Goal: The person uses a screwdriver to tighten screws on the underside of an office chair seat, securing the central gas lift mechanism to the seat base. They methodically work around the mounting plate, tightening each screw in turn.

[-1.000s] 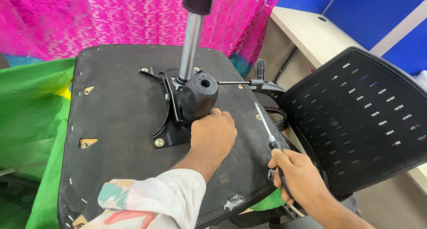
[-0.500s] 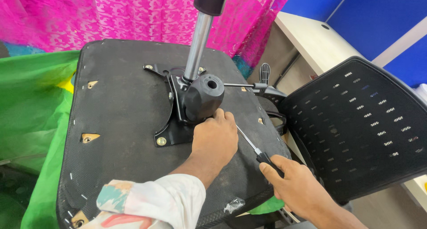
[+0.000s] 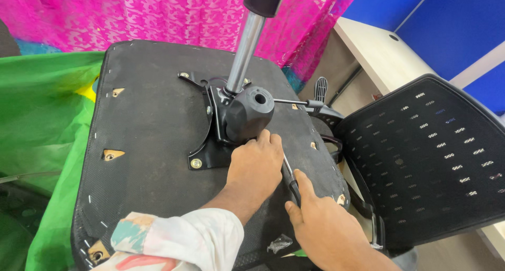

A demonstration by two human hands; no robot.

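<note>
Left hand [image 3: 256, 166], centre of frame: fingers curled, knuckles up, pressed against the lower edge of the black moulded mechanism housing [image 3: 247, 113]. Whether it grips anything under the palm, can't tell. Patterned white sleeve [image 3: 181, 239] on that arm at lower centre.

Right hand [image 3: 321, 226], lower right of centre: closed around the dark handle of a screwdriver [image 3: 289, 177]. Thin metal shaft runs up-left and disappears behind the left hand, toward the base of the housing. Tip hidden.

Housing is rounded matte plastic with a round hole on its face, sitting on a flat black steel plate [image 3: 208, 144] with arms bolted to the seat underside [image 3: 147, 144]. One brass-coloured bolt head [image 3: 196, 163] visible at the plate's lower-left corner. Polished chrome gas cylinder [image 3: 244, 55] rises from the housing to the top of frame. Thin lever rod with paddle [image 3: 320, 89] sticks out right.

Seat underside: coarse black fabric, staples along the edge, small triangular cut-outs. Perforated black mesh backrest [image 3: 436, 155] at right. Green cloth [image 3: 37, 123] left, pink patterned cloth [image 3: 158, 13] top.

Versus a second ago: the screwdriver was off at the seat's right edge, well clear of the left hand; now it is tucked just beside it, right hand nearly touching the left. Left hand unmoved on the housing.
</note>
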